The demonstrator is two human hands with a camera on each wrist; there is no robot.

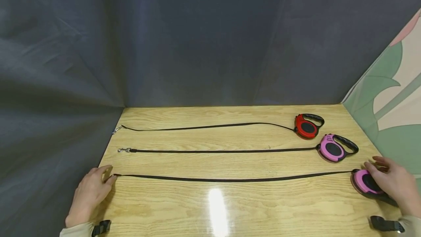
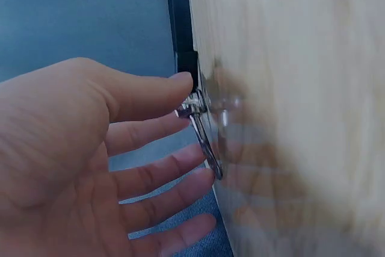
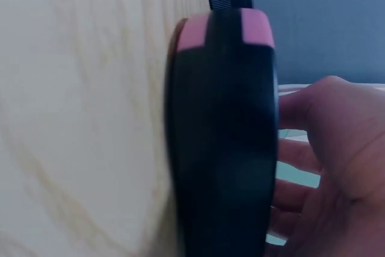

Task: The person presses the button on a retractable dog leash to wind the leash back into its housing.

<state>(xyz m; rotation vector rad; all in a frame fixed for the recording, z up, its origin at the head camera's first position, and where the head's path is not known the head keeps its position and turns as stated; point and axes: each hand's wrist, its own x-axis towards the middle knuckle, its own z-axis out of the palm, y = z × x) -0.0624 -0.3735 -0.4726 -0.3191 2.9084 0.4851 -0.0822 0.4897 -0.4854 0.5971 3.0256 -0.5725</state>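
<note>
Three retractable dog leashes lie with black straps stretched sideways across the wooden table (image 1: 184, 207). At the near left corner my left hand (image 1: 90, 191) pinches the end of the nearest strap (image 1: 213, 180) between thumb and index finger, right at its metal snap hook (image 2: 204, 142). The other fingers spread loosely behind the hook. On the right, my right hand (image 1: 394, 180) rests over the nearest pink leash case (image 1: 361, 181), thumb against its face and fingers extended, partly covering it. From the right wrist, the case's black edge (image 3: 222, 124) shows close up, with the hand beside it.
Behind lies a second pink leash (image 1: 333, 150), its strap straight and hook (image 1: 123, 150) at the left. Farther back is a red leash (image 1: 306, 127) with a slightly bent strap. Dark cloth (image 1: 204, 39) hangs behind and left; a patterned panel (image 1: 391, 120) stands at right.
</note>
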